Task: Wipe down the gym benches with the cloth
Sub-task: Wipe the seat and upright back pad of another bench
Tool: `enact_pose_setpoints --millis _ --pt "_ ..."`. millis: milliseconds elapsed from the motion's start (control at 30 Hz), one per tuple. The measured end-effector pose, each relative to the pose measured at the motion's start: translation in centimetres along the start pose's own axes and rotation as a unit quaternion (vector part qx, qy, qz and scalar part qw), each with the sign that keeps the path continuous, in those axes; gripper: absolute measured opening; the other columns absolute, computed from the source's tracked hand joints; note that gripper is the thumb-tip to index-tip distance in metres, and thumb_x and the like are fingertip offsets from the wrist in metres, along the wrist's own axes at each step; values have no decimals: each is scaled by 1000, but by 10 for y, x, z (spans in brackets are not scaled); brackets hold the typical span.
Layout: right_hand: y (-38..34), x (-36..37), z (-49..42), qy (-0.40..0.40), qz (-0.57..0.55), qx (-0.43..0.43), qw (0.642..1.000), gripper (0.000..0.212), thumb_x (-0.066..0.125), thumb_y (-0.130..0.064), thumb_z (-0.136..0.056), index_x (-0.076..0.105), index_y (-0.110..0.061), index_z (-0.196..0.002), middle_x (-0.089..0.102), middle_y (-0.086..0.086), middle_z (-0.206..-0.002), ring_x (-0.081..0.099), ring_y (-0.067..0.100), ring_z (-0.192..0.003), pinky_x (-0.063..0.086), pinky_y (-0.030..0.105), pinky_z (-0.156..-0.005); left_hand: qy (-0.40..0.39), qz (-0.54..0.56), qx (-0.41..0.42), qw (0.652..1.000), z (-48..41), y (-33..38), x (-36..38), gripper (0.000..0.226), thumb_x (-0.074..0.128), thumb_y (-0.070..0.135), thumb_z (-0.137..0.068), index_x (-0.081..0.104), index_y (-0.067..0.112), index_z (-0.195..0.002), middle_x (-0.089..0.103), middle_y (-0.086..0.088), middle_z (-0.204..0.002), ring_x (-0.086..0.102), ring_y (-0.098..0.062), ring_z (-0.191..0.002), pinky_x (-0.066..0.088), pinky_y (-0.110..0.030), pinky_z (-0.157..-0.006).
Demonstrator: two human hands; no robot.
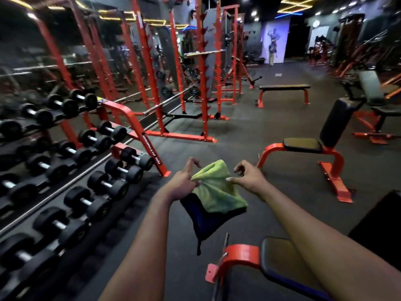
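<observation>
left hand (184, 183) grip pinches cloth (213, 194) top left edge, right hand (249, 179) grip pinches top right; other fingers loosely curled. cloth hangs in air, green over dark, long axis vertical, low corner pointing at floor (249, 131), near bench (280, 259) lower right. rack (138, 135) holds dumbbells (115, 170).

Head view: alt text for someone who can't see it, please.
The left hand and right hand pinch a green-and-dark cloth in the air. A black-padded bench sits just below, an upright-backed bench ahead right, a dumbbell rack along the left.
</observation>
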State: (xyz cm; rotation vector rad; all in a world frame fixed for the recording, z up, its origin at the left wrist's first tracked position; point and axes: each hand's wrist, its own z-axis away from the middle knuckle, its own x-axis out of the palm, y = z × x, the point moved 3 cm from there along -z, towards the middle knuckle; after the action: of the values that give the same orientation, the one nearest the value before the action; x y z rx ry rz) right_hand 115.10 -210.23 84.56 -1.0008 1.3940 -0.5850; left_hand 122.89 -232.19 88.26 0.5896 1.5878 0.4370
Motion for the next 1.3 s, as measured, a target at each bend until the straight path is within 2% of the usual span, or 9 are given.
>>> enact_pose_setpoints --millis 200,433,667,867,933,1000,1100,1167,1300 --pt "-40 130 -53 -284 -99 -49 952 36 86 -20 -76 61 -11 -101 63 1 -90 59 9 -80 47 18 -67 25 -8 -77 997 -70 -80 -58 26 55 5 -86 63 26 -73 67 0 -82 61 -22 -84 43 -27 -72" --pt "-89 230 -157 -126 -154 -105 974 13 64 -17 -69 68 -10 -79 61 -6 -66 54 4 -63 46 27 -62 63 -53 -163 983 -134 -166 -138 14 59 14 -92 71 14 -99 68 -11 -104 61 -26 -100 33 -21 -68" --pt "-103 298 -254 38 51 -79 995 19 58 -14 -68 59 -29 -80 67 3 -72 63 23 -66 51 33 -58 124 -54 -242 961 -201 -273 -184 16 55 11 -87 69 14 -95 68 -18 -111 59 -32 -110 46 -32 -94" --pt "-111 367 -316 -394 -45 -28 918 16 62 2 -86 71 -6 -97 73 8 -88 69 11 -64 52 30 -62 65 -112 -161 978 -291 -345 -226 25 51 10 -87 67 21 -104 67 -16 -114 61 -32 -107 48 -32 -88" --pt "-106 375 -356 -326 -8 -6 945 21 58 2 -88 73 -8 -99 74 5 -90 70 11 -71 51 24 -64 -6 -128 -83 988 -325 -361 -234 30 54 12 -88 64 27 -112 67 -13 -114 63 -31 -103 47 -30 -83" --pt "-99 372 -403 -112 -46 39 992 28 62 5 -85 69 -13 -104 70 7 -96 70 16 -82 54 23 -71 -63 -144 -6 988 -353 -366 -242 39 59 12 -86 58 31 -121 67 -10 -108 63 -30 -95 45 -29 -76" --pt "-92 355 -467 113 -119 110 980 52 70 -3 -86 52 -10 -133 55 1 -118 59 21 -106 49 40 -95 -118 -123 81 982 -402 -367 -256 55 62 5 -83 49 33 -129 64 -10 -96 59 -26 -83 45 -36 -77" --pt "-91 341 -495 154 -203 116 960 57 65 -3 -90 42 -8 -142 53 3 -127 52 18 -115 45 35 -101 -146 -101 113 978 -434 -369 -258 56 62 2 -83 47 32 -128 63 -13 -90 56 -23 -78 45 -36 -76" --pt "-80 307 -547 135 -306 94 938 23 63 -24 -83 62 -13 -103 63 -2 -86 58 10 -78 47 20 -63 -144 -81 170 972 -520 -371 -241 42 66 2 -83 52 22 -117 53 -5 -80 47 -16 -70 38 -18 -62"
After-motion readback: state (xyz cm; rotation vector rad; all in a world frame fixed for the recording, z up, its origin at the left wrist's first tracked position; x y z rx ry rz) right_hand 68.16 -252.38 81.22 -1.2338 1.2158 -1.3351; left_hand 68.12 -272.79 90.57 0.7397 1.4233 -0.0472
